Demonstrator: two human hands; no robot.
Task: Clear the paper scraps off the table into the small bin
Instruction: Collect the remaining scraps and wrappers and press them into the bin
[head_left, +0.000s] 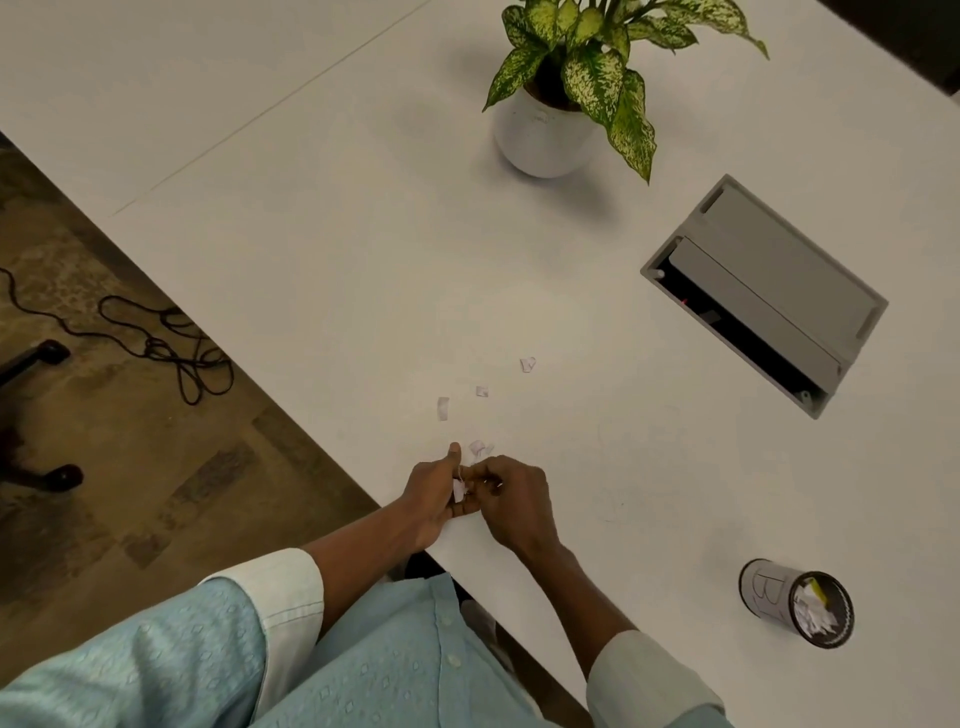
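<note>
Small white paper scraps lie on the white table (311, 260): one (527, 365) farthest out, one (482, 391) nearer, a strip (443, 408) to its left, and a small cluster (479, 448) just beyond my fingertips. My left hand (434, 493) is cupped near the table's edge and holds white scraps (459, 489). My right hand (511, 501) touches it, fingers pinched at those same scraps. The small bin (797, 603), a dark mesh cup with a paper label, stands at the lower right with white scraps inside.
A potted plant (545, 135) in a white pot stands at the far side. A grey cable box (769, 291) with its lid raised is set into the table on the right. Left of the table are the floor, a black cable (171, 348) and chair castors (52, 415).
</note>
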